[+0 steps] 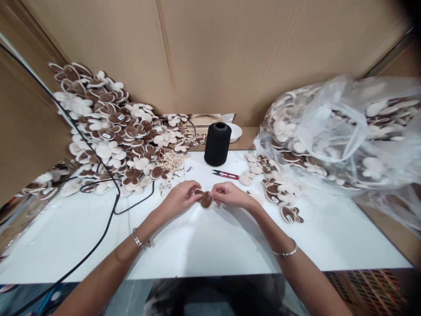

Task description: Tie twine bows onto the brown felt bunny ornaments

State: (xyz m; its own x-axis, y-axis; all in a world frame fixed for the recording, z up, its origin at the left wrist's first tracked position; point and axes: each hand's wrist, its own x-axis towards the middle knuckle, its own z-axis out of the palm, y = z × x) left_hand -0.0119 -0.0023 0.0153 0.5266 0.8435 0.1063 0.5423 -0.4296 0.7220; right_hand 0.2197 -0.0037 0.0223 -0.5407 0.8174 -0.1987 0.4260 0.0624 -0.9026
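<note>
Between my two hands, just above or on the white table (158, 250), is a small brown fabric flower piece (206, 201). Fingertips of my left hand (183, 196) pinch its left side. My right hand (229, 195) grips its right side with thumb and forefinger. Behind the hands lies a red thread snipper (225, 174) with dark blades. A black thread cone (217, 144) stands upright farther back. Right of my right hand is a loose group of brown and cream flower pieces (274, 191), one of them with a cream cord bow (292, 215).
A tall heap of brown and white flower pieces (112, 127) fills the back left, beside a pile of cream cords (171, 162). A clear plastic bag (342, 131) full of pieces sits at right. A black cable (113, 206) crosses the left side. Cardboard (213, 52) walls the back.
</note>
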